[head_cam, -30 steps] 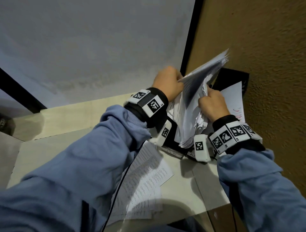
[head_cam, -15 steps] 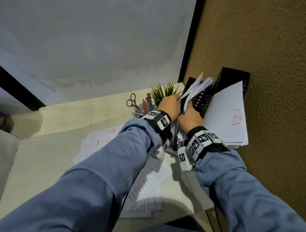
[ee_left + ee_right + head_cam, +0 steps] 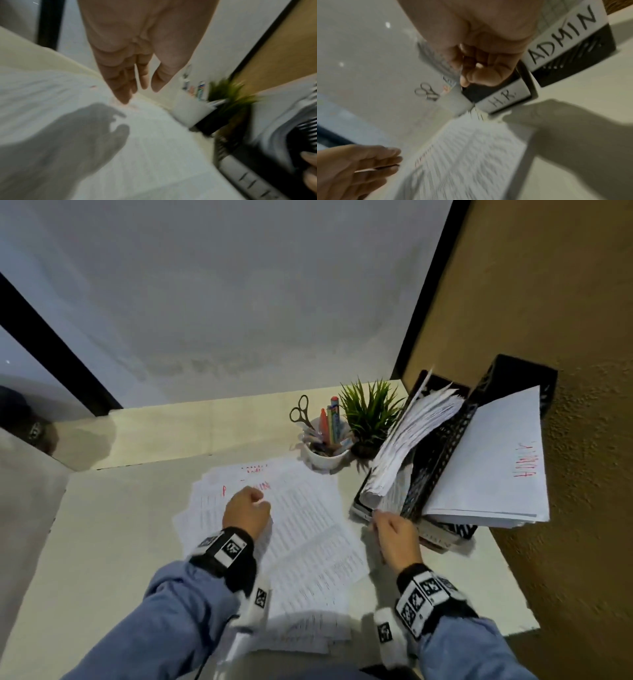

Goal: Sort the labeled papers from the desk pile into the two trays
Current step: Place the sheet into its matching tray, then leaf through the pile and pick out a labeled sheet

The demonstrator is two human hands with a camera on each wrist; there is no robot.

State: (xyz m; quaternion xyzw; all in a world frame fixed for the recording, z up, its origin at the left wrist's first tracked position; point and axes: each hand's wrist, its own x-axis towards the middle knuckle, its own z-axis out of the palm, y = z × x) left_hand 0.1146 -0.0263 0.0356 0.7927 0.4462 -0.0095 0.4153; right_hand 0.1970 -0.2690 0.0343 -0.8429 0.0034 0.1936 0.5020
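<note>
My left hand (image 3: 247, 510) hovers over the papers (image 3: 308, 529) on the tabletop (image 3: 102, 542); my right hand (image 3: 397, 537) touches the tray (image 3: 442, 440) front.

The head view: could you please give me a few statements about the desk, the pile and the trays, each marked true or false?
1. The scissors stand in the white cup. True.
2. The left hand grips a sheet lifted off the desk pile. False: its fingers are straight and hold nothing, just over the pile.
3. The tray nearer the plant is labelled ADMIN. False: that is the H.R. tray; the ADMIN tray stands on its far side.
4. The top sheet in the ADMIN tray bears red writing. True.
</note>
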